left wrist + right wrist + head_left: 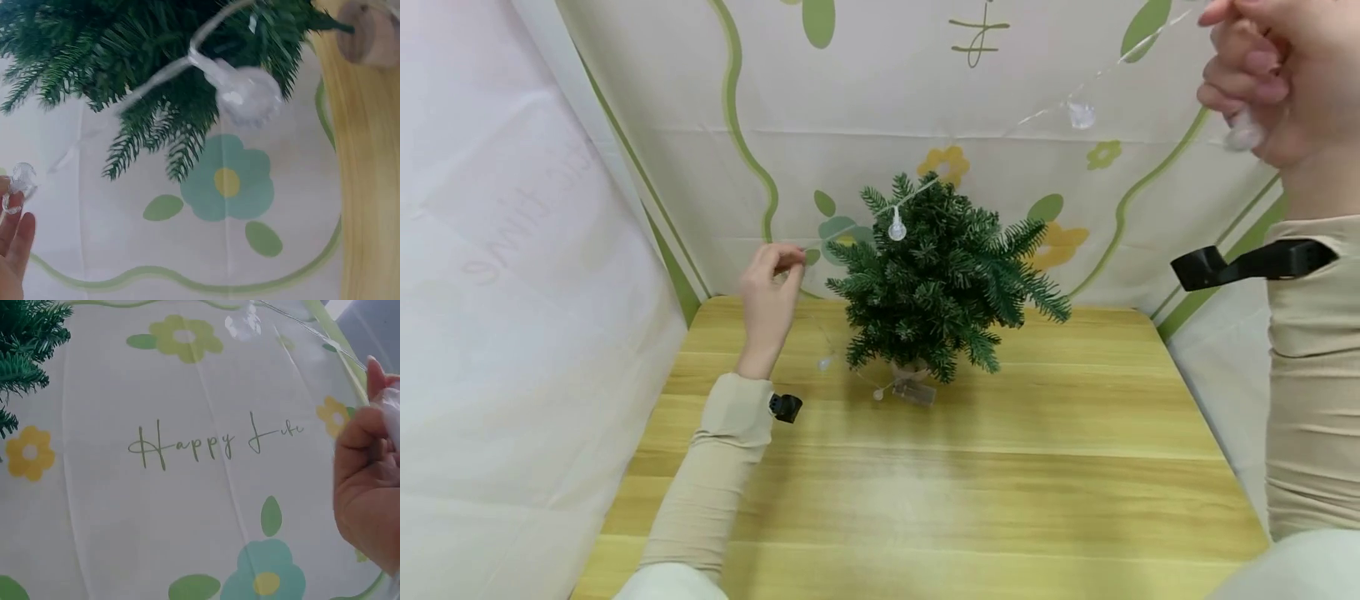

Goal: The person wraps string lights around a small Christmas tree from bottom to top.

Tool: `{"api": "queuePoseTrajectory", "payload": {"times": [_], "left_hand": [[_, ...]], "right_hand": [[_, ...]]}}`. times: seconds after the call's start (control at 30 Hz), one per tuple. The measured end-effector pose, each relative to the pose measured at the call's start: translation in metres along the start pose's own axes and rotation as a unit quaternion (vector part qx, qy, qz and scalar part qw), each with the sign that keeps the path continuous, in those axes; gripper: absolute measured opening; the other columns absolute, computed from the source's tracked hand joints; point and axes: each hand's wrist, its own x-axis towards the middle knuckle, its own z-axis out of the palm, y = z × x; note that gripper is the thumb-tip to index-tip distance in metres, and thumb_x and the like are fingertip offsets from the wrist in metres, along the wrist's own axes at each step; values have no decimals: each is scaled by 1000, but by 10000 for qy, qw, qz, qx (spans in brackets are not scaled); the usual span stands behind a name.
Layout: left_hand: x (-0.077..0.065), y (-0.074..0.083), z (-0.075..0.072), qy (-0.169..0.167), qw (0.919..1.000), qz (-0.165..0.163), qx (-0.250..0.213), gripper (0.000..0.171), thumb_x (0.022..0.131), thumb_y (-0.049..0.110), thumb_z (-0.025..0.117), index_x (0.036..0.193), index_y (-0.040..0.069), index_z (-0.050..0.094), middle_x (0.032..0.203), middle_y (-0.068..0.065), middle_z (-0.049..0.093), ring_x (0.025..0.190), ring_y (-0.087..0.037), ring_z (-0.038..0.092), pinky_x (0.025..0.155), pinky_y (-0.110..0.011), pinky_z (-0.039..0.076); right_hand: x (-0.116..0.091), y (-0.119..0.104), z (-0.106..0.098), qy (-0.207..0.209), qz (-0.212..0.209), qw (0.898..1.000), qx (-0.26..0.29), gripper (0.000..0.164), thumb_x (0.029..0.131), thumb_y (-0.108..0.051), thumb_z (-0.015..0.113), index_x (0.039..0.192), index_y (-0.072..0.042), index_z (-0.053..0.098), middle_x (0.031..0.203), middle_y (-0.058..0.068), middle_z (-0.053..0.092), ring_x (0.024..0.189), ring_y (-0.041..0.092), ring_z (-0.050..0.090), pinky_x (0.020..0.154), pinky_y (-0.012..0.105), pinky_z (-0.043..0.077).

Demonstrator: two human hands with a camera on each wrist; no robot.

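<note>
A string of lights [897, 225] with clear round bulbs is stretched across the front of a small green Christmas tree [932, 283]. To the left of the tree, my left hand [767, 292] pinches the string between thumb and fingertips. My right hand [1285, 83], raised high at the upper right, grips the other part of the wire with curled fingers, and one bulb [1244, 133] shows at its palm. Another bulb [1081, 115] hangs along the wire between. In the left wrist view a bulb [250, 97] dangles close before the branches, and fingers [19, 240] hold the wire beside a bulb.
The tree's base [910, 369] stands toward the back of a wooden table [962, 500]. By it lies a clear box [914, 392], with more wire and small bulbs [825, 363] to its left. A printed cloth [865, 100] hangs behind, and a white cloth [512, 333] at the left.
</note>
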Motion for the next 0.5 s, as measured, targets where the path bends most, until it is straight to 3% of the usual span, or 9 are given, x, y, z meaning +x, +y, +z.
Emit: {"api": "queuePoseTrajectory", "payload": {"times": [0.1,0.2,0.3,0.4,0.5], "left_hand": [[2,-3,2,3,9965,710,434,11,90,-2,59,93,-5,69,99,-19,68,89,-30,65,84,-33,55],[3,-3,4,-50,9950,843,538,15,92,0,57,99,-4,70,102,-19,68,93,-31,67,85,-36,56],[5,-3,6,-143,9987,375,329,20,94,2,56,109,-3,69,108,-19,67,96,-30,66,89,-35,55],[9,-3,7,-288,9986,-431,39,27,95,3,54,120,1,65,117,-17,63,98,-27,63,89,-34,53],[13,-5,9,-467,9915,-1190,-230,33,97,6,51,129,8,60,128,-11,58,97,-25,60,84,-28,51]], "right_hand": [[6,1,4,456,-115,9980,424,35,96,1,33,68,17,48,49,8,29,33,11,19,41,18,4],[12,1,7,832,-34,9919,961,33,91,1,39,60,12,39,50,14,36,34,14,21,41,19,4],[16,2,10,928,223,9910,943,33,93,2,35,63,12,44,53,17,41,39,19,26,46,20,4],[18,10,13,372,418,9975,429,33,98,4,27,88,17,55,55,15,37,44,18,28,48,20,7],[19,19,16,-171,641,9978,79,34,100,6,25,116,18,52,56,7,26,45,15,24,47,19,8]]}}
